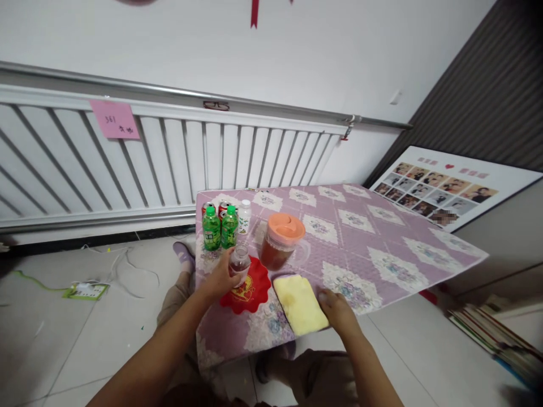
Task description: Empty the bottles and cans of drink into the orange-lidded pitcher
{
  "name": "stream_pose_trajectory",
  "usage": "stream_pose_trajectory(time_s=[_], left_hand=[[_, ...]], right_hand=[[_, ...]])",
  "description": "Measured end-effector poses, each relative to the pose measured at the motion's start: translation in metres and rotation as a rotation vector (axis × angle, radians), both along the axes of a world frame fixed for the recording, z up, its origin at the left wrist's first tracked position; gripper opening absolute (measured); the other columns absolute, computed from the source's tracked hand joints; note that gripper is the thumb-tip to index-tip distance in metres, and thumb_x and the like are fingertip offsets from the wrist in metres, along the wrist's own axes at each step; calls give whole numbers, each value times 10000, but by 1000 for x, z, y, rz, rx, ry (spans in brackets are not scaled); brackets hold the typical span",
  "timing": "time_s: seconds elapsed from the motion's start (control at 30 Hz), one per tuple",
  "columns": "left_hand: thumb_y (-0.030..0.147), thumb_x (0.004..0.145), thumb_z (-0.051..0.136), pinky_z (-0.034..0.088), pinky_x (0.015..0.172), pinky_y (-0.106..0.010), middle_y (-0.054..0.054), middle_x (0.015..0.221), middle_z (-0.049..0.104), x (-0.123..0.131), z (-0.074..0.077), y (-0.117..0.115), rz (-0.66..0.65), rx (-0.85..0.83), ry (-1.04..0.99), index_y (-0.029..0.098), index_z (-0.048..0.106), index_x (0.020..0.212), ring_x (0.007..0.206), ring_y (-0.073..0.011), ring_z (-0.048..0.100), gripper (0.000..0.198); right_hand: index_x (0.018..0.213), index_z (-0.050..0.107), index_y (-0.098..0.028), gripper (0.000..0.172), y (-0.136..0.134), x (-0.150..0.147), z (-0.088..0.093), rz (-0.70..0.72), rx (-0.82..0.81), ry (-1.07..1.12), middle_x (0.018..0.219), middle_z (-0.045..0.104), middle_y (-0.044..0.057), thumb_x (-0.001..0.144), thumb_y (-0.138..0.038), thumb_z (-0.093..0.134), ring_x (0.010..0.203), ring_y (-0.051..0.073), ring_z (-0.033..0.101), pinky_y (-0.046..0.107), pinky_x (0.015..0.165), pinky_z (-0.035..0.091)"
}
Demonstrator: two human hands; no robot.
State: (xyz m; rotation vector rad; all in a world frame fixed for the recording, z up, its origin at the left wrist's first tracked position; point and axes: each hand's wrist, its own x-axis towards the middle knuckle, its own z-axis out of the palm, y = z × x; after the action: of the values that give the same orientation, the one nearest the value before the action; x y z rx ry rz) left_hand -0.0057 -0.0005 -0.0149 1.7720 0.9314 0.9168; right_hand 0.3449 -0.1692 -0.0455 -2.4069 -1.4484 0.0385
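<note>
My left hand (224,275) is wrapped round a small clear glass jar (240,261) over a red scalloped plate (258,288) with a gold design. Whether the jar's base rests on the plate I cannot tell. At the right edge of a folded yellow cloth (299,305) is my right hand (338,311), its fingers curled against that edge; the fingertips are partly hidden. The cloth lies flat near the table's front edge. Behind it stands a clear pitcher (275,252) of brown liquid with an orange lid.
Two green-capped drink bottles (211,230), red cans (224,208) and a white bottle (245,217) stand at the table's back left. A patterned purple tablecloth (339,240) covers the table. Behind runs a white radiator (237,152). A power strip (87,291) lies on the floor.
</note>
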Motion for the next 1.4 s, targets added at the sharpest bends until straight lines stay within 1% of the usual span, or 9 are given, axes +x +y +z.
stream_pose_trajectory(time_s=[0.13,0.23,0.37,0.5,0.73,0.87,1.07,1.3,1.4], left_hand=[[165,724,656,543,883,-365,-110,1226,606,2,0,-1,-18,-41,11,165,320,1461,909,-184,638,811],[130,716,645,543,778,-337,-90,1150,629,3,1,-2,6,-35,25,162,340,1459,742,-140,584,804],[100,706,630,542,817,-353,-108,1271,601,5,3,-4,30,-14,-18,190,347,1470,813,-169,603,819],[93,708,640,528,933,-392,-136,1383,537,5,6,-4,16,-30,-7,199,325,1475,1000,-207,626,836],[89,698,669,448,1067,-465,-183,1441,485,3,9,-3,22,2,23,164,332,1454,1245,-294,549,831],[92,697,675,439,1081,-451,-154,1435,501,4,5,-1,29,-14,-11,207,335,1457,1263,-288,544,841],[100,703,663,441,1079,-470,-172,1447,490,5,0,1,32,22,18,195,324,1462,1296,-312,524,837],[79,690,659,403,1123,-465,-144,1461,485,8,-5,0,43,41,22,217,330,1460,1335,-304,488,848],[77,689,661,395,1134,-469,-154,1480,463,9,-6,0,43,47,7,210,321,1466,1344,-301,483,858]], right_hand=[[1150,658,-125,495,0,-19,31,-89,135,65,797,695,101,844,-465,469,692,236,664,351,672,559],[1143,651,-179,485,10,-60,69,35,350,368,905,712,92,822,-525,541,768,223,677,334,709,566],[1172,661,-206,421,39,-123,123,342,301,448,1006,702,84,833,-443,586,821,204,657,316,733,553],[1207,649,-206,391,85,-160,154,578,236,373,1122,666,97,849,-349,583,914,212,638,326,773,536],[1260,647,-168,446,153,-180,166,844,16,112,1101,642,104,819,-134,593,948,201,611,353,870,498],[1246,661,-180,457,163,-184,168,893,-124,64,1105,647,93,806,-86,579,951,187,621,330,892,494],[1162,700,-207,460,161,-191,175,1019,-162,51,1095,658,71,770,-17,553,1048,191,615,320,963,464],[1054,721,-174,211,166,-196,178,836,-293,-164,1006,736,81,868,-254,663,878,193,669,276,816,485],[982,730,-133,274,165,-206,177,711,-297,-231,938,753,142,914,-377,627,843,234,694,300,760,482]])
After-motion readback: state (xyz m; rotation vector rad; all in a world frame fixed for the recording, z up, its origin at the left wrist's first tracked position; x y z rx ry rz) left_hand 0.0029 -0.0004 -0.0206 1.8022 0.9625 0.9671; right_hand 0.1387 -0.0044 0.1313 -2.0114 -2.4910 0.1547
